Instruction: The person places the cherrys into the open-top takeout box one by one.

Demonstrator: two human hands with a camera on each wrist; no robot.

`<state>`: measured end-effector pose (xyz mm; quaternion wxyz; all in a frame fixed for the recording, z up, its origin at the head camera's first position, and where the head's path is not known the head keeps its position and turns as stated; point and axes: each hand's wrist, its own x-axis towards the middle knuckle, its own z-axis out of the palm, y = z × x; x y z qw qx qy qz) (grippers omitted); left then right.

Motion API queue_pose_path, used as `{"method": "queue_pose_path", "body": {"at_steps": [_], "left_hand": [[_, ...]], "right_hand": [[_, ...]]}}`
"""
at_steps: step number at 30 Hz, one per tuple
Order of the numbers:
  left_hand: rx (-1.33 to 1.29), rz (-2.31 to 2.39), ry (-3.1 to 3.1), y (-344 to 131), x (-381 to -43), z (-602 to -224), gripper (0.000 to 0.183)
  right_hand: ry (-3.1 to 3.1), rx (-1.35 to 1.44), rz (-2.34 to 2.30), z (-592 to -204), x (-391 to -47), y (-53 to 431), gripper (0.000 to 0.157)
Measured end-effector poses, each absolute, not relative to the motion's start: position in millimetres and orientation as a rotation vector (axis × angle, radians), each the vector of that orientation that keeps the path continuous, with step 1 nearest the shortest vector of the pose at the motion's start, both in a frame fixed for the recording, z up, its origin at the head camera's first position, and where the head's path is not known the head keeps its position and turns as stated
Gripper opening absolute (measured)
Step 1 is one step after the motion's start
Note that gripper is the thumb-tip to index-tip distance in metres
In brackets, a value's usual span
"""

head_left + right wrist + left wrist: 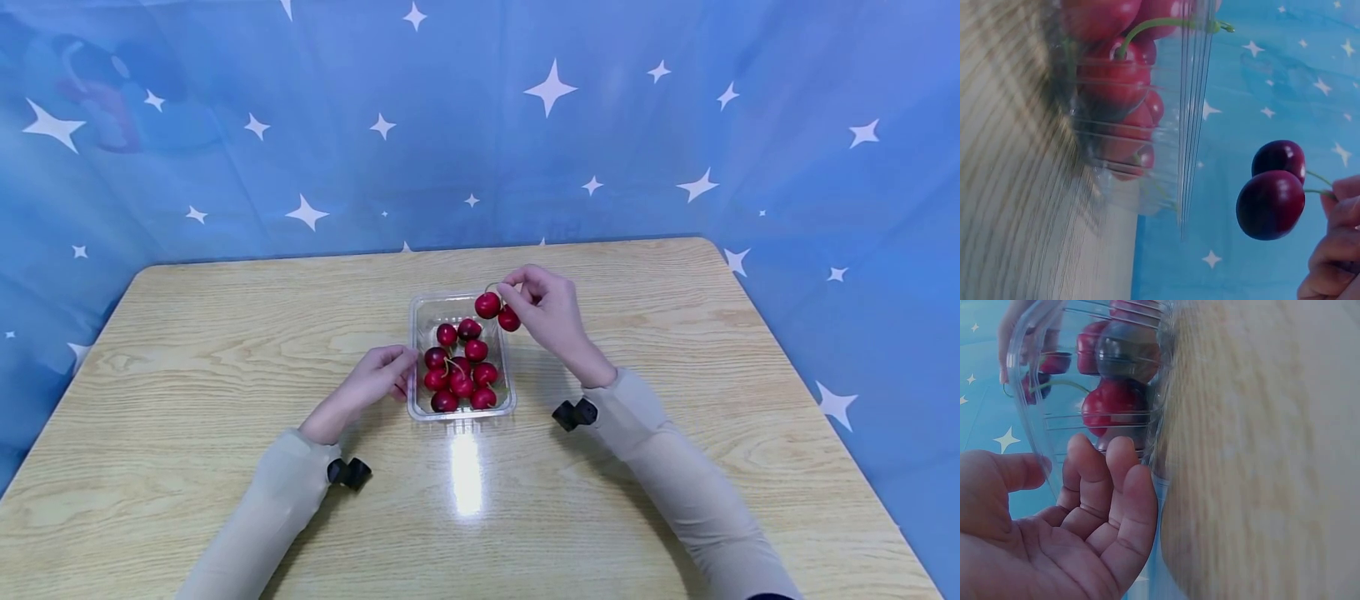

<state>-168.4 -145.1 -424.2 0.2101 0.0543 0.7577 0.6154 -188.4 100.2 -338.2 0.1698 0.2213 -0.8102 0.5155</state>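
A clear plastic container (pixel 461 416) with several dark red cherries (pixel 476 350) inside stands on the table. At its left side my left hand (pixel 375 379) holds the rim with the thumb. In the left wrist view the fingers (pixel 1129 512) of this hand curl against the outer wall. Above the container's far right corner my right hand (pixel 551 315) pinches the thin stems of two cherries (pixel 1270 205), which hang apart from the others. Some cherries show through the ribbed wall in both wrist views.
The wood-grain table (pixel 225 350) has rounded far corners. A blue cloth with white stars (pixel 480 125) hangs behind it and down its sides. A small black camera (pixel 349 473) sits on the left wrist, another camera (pixel 575 414) on the right.
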Motion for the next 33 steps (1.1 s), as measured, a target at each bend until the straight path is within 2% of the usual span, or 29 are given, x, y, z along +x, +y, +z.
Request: {"method": "queue_pose_path", "body": {"at_steps": [10,25,33], "left_hand": [[0.142,1.698,2.117,-144,-169,-424,0.029],[0.152,1.702,2.104,-145,-169,-423,0.029],[0.142,1.704,2.114,-144,-168,-423,0.029]], "right_hand": [[-2.272,0.689,1.474,-370,-211,98,0.007],[-2.359,0.762,1.441,-375,-209,84,0.005],[-2.556,0.738,1.378,-378,-206,81,0.011]]}}
